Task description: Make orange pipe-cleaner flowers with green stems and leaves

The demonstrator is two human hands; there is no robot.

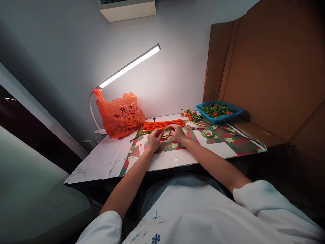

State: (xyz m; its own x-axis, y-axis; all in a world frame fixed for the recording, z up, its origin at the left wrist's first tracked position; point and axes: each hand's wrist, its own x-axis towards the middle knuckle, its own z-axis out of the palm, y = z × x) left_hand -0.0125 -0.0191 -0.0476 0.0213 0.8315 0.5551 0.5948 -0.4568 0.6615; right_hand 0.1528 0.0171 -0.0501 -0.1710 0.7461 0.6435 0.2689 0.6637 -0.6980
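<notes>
White-and-camouflage-patterned worktop [101,157] spans the scene; orange bag [119,117] far left, blue basket [223,119] far right, bundle of orange strips [164,125] far centre. Left hand [154,138] and right hand [177,133] near each other, just on the bundle's near side, fingertips apparently pinched on a small orange piece [164,138] between them. Progress, judging: orange flowers [189,114] left of the basket look done, held piece looks part-made, plenty of strips left. Held piece partly behind fingers, exact shape unclear; bag contents can't be made out.
</notes>
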